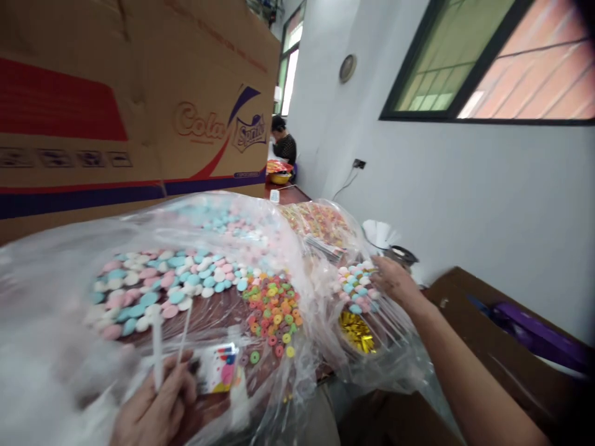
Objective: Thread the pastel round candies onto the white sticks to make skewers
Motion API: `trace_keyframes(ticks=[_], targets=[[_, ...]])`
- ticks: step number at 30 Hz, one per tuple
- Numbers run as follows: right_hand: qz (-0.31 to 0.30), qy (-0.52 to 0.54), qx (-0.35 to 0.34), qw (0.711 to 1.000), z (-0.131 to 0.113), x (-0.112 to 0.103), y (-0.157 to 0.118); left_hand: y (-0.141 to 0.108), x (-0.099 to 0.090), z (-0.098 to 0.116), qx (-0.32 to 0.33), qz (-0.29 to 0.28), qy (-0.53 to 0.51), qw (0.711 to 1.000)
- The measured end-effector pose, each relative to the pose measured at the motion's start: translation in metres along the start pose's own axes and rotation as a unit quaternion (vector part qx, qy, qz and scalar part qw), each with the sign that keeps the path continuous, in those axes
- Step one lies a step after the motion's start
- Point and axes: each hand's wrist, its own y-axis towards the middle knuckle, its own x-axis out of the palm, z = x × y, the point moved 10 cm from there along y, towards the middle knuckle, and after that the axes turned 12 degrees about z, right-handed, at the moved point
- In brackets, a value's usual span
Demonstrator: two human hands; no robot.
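Observation:
My left hand point(155, 399) is closed around two white sticks point(158, 350), one thicker than the other, both pointing up. Beside its fingertips lies a small printed card or packet point(217, 368) with coloured dots. Pastel pink, blue and white round candies point(153, 288) spread behind it, partly under clear plastic sheeting point(302, 297). A heap of small coloured ring candies point(274, 310) sits in the middle. At the right, my right hand point(395, 279) reaches to the edge of more pastel candies point(357, 288); its fingers look curled, and what they hold is hidden. Shiny gold strips point(357, 333) lie below.
A large printed cardboard box point(139, 105) stands at the left behind the candies. More orange and yellow candies point(320, 220) lie under plastic at the back. A person point(284, 144) sits far off near a yellow bowl point(280, 178). Cardboard point(469, 334) and a purple object point(534, 331) are at right.

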Motion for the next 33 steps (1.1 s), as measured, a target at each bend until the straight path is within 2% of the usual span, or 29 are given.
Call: trace_keyframes(ticks=[2, 4, 6, 8, 11, 15, 17, 19, 22, 25, 28, 33], targets=[[0.043, -0.008, -0.025, 0.999, -0.012, -0.002, 0.002, -0.003, 0.007, -0.003, -0.028, -0.015, -0.012, 0.999], [0.097, 0.024, -0.028, 0.995, -0.033, -0.01, 0.012, -0.004, 0.009, 0.002, -0.02, -0.018, -0.021, 0.999], [0.128, 0.096, -0.034, 0.987, -0.068, -0.017, 0.023, -0.005, 0.01, 0.006, -0.01, -0.026, -0.018, 0.999], [0.13, 0.179, -0.046, 0.974, -0.114, -0.021, 0.032, -0.008, 0.009, 0.009, -0.009, -0.028, -0.012, 1.0], [0.068, 0.274, -0.084, 0.956, -0.196, -0.014, 0.039, -0.011, 0.008, 0.012, -0.014, -0.031, -0.018, 0.999], [-0.08, 0.31, -0.172, 0.932, -0.305, 0.015, 0.033, -0.012, 0.009, 0.01, -0.024, -0.032, -0.017, 0.999], [-0.127, 0.289, -0.199, 0.928, -0.344, 0.032, 0.032, -0.01, 0.009, 0.009, -0.03, -0.031, -0.013, 0.999], [-0.146, 0.244, -0.216, 0.934, -0.372, 0.048, 0.031, -0.01, 0.009, 0.008, -0.029, -0.033, -0.013, 0.999], [-0.139, 0.174, -0.238, 0.945, -0.396, 0.065, 0.028, -0.009, 0.008, 0.007, -0.025, -0.034, -0.019, 0.999], [-0.151, 0.189, -0.278, 0.929, -0.405, 0.068, 0.011, -0.01, 0.009, 0.008, -0.018, -0.039, -0.029, 0.999], [-0.17, 0.272, -0.299, 0.899, -0.397, 0.061, -0.007, -0.011, 0.009, 0.008, -0.017, -0.044, -0.028, 0.998], [-0.194, 0.376, -0.246, 0.872, -0.368, 0.058, -0.01, -0.009, 0.007, 0.006, 0.004, -0.042, 0.009, 0.999]])
